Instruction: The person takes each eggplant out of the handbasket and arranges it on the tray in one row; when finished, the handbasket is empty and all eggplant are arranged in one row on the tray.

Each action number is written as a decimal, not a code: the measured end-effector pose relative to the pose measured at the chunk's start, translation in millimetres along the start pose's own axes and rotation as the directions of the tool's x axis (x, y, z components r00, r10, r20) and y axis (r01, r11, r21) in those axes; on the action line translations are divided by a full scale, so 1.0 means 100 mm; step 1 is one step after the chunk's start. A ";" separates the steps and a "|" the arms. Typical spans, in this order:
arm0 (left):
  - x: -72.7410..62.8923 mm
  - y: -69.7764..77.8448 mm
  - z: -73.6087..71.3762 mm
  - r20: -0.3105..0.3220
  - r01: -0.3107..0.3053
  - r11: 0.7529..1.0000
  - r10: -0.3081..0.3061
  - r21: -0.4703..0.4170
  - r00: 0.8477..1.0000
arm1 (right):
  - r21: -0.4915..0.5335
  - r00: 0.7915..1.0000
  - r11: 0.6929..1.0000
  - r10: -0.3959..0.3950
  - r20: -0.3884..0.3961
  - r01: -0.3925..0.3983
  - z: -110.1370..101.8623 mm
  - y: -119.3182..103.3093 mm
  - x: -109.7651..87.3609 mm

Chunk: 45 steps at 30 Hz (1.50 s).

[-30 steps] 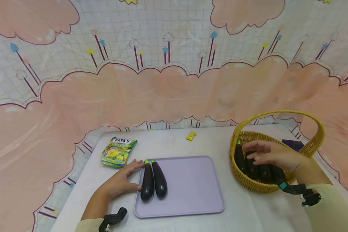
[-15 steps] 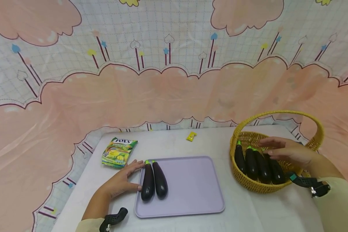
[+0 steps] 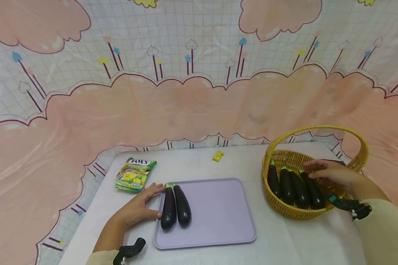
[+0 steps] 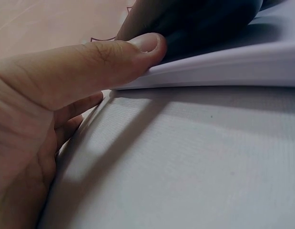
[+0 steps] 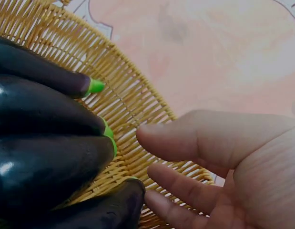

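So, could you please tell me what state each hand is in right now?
Left hand: open, at the left rim of the rectangular lilac tray.
Right hand: open, near the glossy dark-purple eggplants in the yellow wicker basket.

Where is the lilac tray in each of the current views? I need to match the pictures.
Head: the tray lies low, around the middle of the picture, left of the basket.
Left wrist: part of it shows at upper right, its pale rim running to the right edge.
Right wrist: not in it.
Landmark shared by head and left wrist: the left hand, thumb at the tray's edge beside an eggplant.
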<state>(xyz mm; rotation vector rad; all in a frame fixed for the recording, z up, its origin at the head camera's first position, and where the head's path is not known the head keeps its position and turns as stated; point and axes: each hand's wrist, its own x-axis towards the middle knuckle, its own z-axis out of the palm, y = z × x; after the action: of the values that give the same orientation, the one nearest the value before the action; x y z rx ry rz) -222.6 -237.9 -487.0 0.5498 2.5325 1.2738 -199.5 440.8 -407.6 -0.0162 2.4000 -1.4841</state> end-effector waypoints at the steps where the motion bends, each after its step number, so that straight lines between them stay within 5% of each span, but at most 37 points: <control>1: 0.00 0.00 0.00 0.001 -0.001 1.000 0.001 -0.003 1.000 | 0.003 1.000 1.000 0.016 -0.002 -0.016 0.01 -0.01 0.00; 17: -0.02 0.02 0.01 0.002 0.018 1.000 -0.018 -0.015 1.000 | 0.093 0.984 0.980 0.172 0.049 -0.176 0.05 -0.01 0.07; 24: 0.00 0.01 0.00 0.005 0.001 1.000 -0.001 0.001 1.000 | 0.011 0.984 0.984 0.176 0.039 -0.176 0.04 0.04 0.08; 31: -0.02 0.03 0.00 0.009 0.017 1.000 -0.017 -0.013 1.000 | -0.042 0.990 0.990 0.139 0.012 -0.138 0.03 0.03 0.07; 45: -0.02 0.03 -0.01 0.005 0.001 1.000 -0.001 0.004 1.000 | 0.199 0.995 0.978 0.035 0.091 -0.053 -0.02 0.06 0.05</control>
<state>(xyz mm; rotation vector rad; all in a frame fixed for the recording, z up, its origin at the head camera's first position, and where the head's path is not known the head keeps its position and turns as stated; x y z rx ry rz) -220.8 -237.9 -483.9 0.5513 2.5319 1.2653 -203.9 444.3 -413.1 0.0182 2.1587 -1.6637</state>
